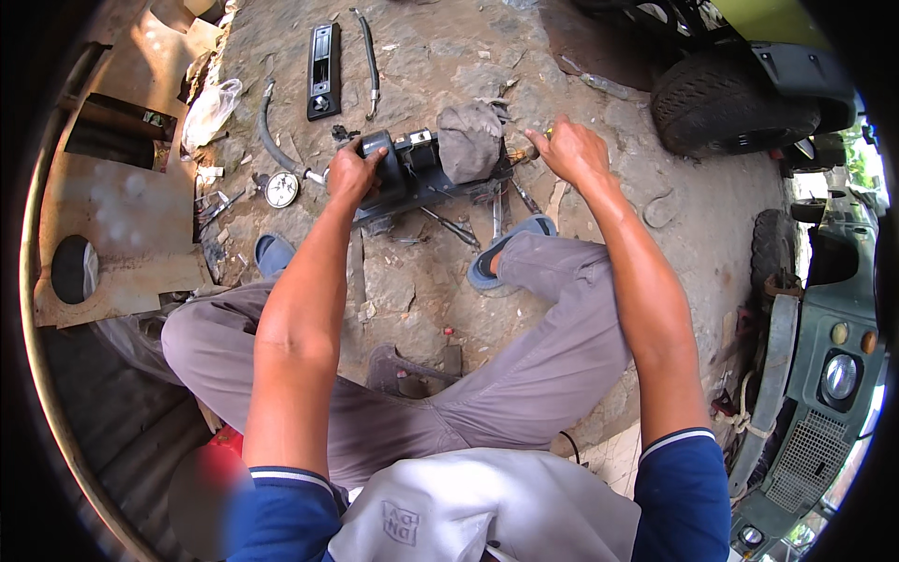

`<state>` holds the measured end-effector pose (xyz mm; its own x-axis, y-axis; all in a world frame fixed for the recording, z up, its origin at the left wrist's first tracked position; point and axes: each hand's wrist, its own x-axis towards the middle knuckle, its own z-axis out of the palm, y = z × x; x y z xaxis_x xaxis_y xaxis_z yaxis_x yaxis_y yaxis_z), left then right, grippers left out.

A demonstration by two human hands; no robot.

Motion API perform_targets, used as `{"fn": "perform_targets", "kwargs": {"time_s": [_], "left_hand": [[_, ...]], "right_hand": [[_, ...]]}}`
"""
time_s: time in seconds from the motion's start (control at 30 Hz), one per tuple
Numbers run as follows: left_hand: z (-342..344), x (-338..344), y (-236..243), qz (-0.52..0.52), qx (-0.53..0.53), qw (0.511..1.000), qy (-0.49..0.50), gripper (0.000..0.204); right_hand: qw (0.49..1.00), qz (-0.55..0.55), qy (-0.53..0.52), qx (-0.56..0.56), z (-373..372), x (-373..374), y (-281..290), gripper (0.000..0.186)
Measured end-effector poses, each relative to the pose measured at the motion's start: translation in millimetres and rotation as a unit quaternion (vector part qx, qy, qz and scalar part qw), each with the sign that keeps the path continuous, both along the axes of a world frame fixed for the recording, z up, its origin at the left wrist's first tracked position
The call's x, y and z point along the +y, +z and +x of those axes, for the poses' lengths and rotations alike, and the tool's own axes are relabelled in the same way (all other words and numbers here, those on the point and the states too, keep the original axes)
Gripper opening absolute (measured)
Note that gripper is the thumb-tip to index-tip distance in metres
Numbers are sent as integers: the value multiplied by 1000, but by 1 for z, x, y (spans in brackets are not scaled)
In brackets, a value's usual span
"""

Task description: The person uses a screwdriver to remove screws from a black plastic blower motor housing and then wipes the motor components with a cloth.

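Note:
On the stony ground before me sits a long black device (426, 183) with a rounded housing (379, 155) at its left end. My left hand (350, 174) is closed on that housing, thumb and fingers against its top and side. A grey cloth (470, 142) is draped over the device's right part and hides what lies under it. Just right of the cloth, my right hand (573, 153) is closed around a slim tool with a yellowish part (521, 155); its tip is hidden. A round white-faced gauge (281, 189) lies by a grey hose (270, 131), left of my left hand.
A black oblong panel (324, 72) and a short hose (368, 61) lie beyond the device. Thin tools (451, 227) rest by my sandalled foot (510, 251). A rusty metal sheet (131, 215) stands left; a tyre (735, 101) and a green vehicle front (824, 403) are right.

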<state>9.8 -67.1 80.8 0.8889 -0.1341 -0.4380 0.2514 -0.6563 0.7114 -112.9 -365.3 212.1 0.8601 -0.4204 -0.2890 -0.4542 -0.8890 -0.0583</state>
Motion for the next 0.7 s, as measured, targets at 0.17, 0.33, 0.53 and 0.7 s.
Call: {"fn": "perform_targets", "kwargs": {"time_s": [0.17, 0.33, 0.53, 0.7], "left_hand": [[3, -10, 5, -1, -7, 1000, -6, 66], [3, 1, -6, 11, -5, 1000, 2, 66], [1, -6, -1, -14, -5, 1000, 1, 67], [6, 2, -11, -4, 8, 1000, 14, 68]], "right_hand": [[964, 97, 165, -184, -17, -36, -29, 53], [1000, 9, 4, 4, -2, 4, 3, 47], [981, 55, 133, -132, -13, -28, -30, 47], [998, 45, -7, -32, -3, 2, 1, 43]]}}
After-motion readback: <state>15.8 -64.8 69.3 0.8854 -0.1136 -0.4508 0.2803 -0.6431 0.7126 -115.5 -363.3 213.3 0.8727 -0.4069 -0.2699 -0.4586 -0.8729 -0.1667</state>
